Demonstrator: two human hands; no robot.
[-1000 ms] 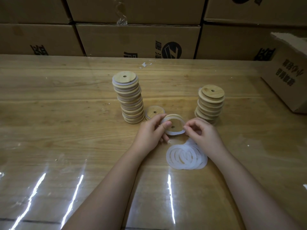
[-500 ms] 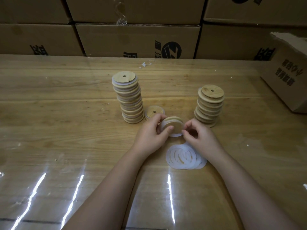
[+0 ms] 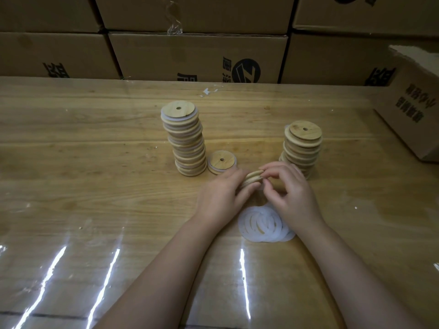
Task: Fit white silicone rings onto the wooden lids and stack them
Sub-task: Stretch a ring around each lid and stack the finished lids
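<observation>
Just short of the held wooden lid (image 3: 252,177), loose white silicone rings (image 3: 261,224) heaped; gripping that tilted lid by its rim, curled fingers of left hand (image 3: 221,195) and right hand (image 3: 292,194); beyond it a single lid (image 3: 222,161), tall stack (image 3: 186,141) left, shorter stack (image 3: 303,146) right.

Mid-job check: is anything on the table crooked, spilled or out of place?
The tall stack on the left is staggered, its lids shifted sideways off one another, so it may be wobbly. The short stack on the right is uneven too. A white scrap lies near the far edge of the table. Nothing looks spilled or broken.
</observation>
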